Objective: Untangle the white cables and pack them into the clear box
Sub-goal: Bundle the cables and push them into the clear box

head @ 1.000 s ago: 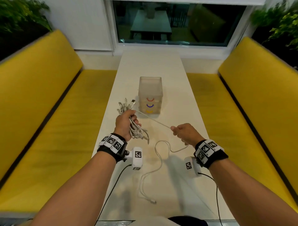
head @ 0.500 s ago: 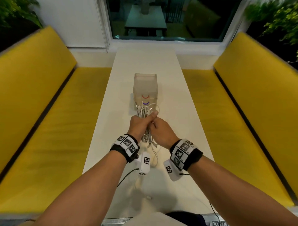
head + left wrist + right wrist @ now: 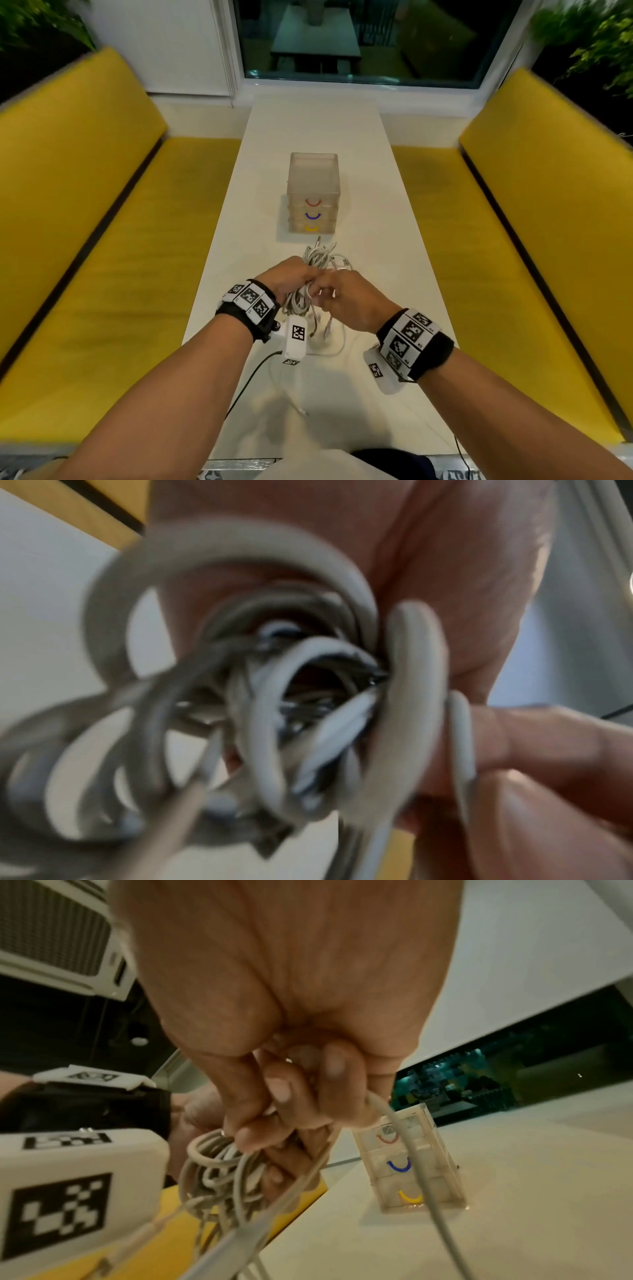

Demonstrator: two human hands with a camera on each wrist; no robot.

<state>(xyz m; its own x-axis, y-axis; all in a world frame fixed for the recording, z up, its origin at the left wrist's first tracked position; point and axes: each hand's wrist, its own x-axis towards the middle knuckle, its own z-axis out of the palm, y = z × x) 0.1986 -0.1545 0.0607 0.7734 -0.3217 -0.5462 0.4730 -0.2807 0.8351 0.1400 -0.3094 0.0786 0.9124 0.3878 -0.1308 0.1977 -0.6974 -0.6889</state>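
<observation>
A tangled bundle of white cables (image 3: 317,265) hangs above the near half of the white table (image 3: 373,212). My left hand (image 3: 291,279) grips the bundle from the left; its loops (image 3: 260,696) fill the left wrist view. My right hand (image 3: 342,294) is against the bundle from the right, with its fingers curled round cable strands (image 3: 394,1123). Loose cable ends (image 3: 325,337) dangle below both hands onto the table. The clear box (image 3: 313,192), with red, blue and yellow handles on its front, stands just beyond the hands; it also shows in the right wrist view (image 3: 411,1164).
Yellow benches (image 3: 102,219) (image 3: 534,219) run along both sides of the narrow table. A window (image 3: 359,41) is at the far end. Thin black wires (image 3: 250,380) run from the wrist cameras toward me.
A second ago my right hand held one strand pulled out to the right. It has come back in to the bundle, and both hands now hold it together, a little nearer to me.
</observation>
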